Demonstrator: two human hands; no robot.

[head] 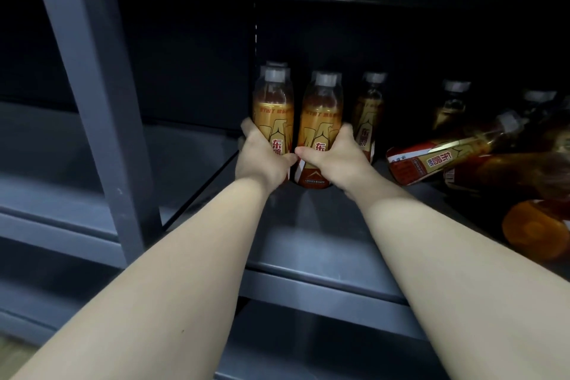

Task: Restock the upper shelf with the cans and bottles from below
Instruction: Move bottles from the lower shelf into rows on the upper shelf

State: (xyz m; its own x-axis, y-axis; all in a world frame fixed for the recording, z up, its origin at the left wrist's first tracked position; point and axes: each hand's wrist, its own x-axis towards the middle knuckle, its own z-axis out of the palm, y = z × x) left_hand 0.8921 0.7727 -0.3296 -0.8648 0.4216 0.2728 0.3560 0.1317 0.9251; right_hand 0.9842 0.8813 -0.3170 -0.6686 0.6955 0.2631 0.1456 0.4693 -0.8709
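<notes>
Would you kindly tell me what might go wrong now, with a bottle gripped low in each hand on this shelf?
The left hand and right hand grip the left bottle and right bottle near their bases, so either may tip when lifted.
The right hand sits close to the upright bottle beside it and may knock it over.
The lying bottle on the shelf might roll if bumped.

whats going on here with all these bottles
A person reaches both arms onto a dark shelf. The left hand grips the left bottle and the right hand grips the right bottle; both bottles stand upright, side by side. Other upright bottles stand further right, and fallen bottles lie on their sides at the far right.
</notes>
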